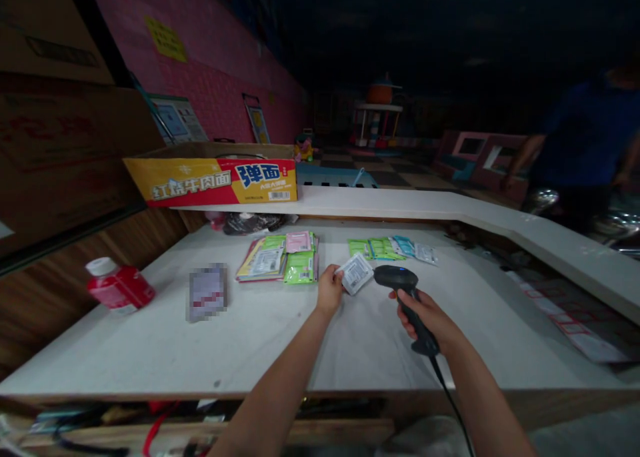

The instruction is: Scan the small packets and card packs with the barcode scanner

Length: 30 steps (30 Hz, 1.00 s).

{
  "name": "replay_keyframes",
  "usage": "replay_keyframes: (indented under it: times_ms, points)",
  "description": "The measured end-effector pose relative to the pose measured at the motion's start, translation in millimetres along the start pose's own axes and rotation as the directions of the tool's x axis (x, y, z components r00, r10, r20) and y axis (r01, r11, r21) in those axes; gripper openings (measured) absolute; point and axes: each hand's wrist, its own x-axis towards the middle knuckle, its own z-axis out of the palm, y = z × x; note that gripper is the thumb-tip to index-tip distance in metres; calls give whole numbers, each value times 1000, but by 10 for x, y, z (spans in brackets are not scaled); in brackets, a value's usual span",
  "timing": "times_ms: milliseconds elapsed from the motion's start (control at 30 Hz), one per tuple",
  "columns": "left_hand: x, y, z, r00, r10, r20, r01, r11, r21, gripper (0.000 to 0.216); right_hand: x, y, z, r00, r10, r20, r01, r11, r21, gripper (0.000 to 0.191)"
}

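In my left hand (331, 290) a small white sachet (357, 274) is pinched by its left edge, its printed face towards me. My right hand (425, 317) is wrapped round the handle of a black barcode scanner (400, 278). The scanner's head points left at the sachet, close to its right edge, and a small blue light shows on top. Behind my left hand lies a stack of flat packets (260, 260) with green and pink sachets (299, 242) on it. Farther back, a row of green sachets (373, 247), blue ones and a white one lies on the white counter (270, 337).
A red bottle (120, 287) with a white cap lies tilted at the left, near a blurred-out flat item (207, 291). A yellow and red carton (220, 180) sits on the raised ledge (380, 200). The scanner's cable (453, 393) runs down over the front edge. A person (580, 137) stands beyond the counter, right.
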Motion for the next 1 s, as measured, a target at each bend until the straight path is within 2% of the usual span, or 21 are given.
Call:
replay_keyframes:
  times_ms: [133,267,400,533,667,767,833,900,1000]
  points:
    - [11,-3,17,1000,-25,16,25,1000,-12,27,-286,6,-99,999,24,36,-17,982,-190,46]
    - [19,-7,19,1000,-10,11,10,1000,12,24,-413,21,-134,998,29,55,-12,957,-289,41]
    - [7,24,6,1000,29,-6,-29,998,56,22,-427,28,-118,999,21,30,-11,951,-308,39]
    - [-2,36,5,1000,3,-12,-2,999,37,20,-410,31,-86,999,21,28,-14,968,-249,42]
    - [-5,13,10,999,-26,-21,26,1000,9,22,-248,35,-28,999,32,22,-31,997,-74,47]
    - [-16,5,16,999,-37,-11,37,999,-14,24,32,35,8,999,35,1,-35,983,183,47]
    - [-26,1,18,999,-36,-19,36,999,-24,25,255,49,12,999,42,9,-42,921,388,46]
    - [-38,-3,16,999,-35,-34,34,999,-24,26,457,92,-9,999,7,34,-25,821,570,43]
    - [-48,-5,8,998,-48,-37,47,999,-26,27,655,209,-77,996,-58,67,-9,689,725,38]
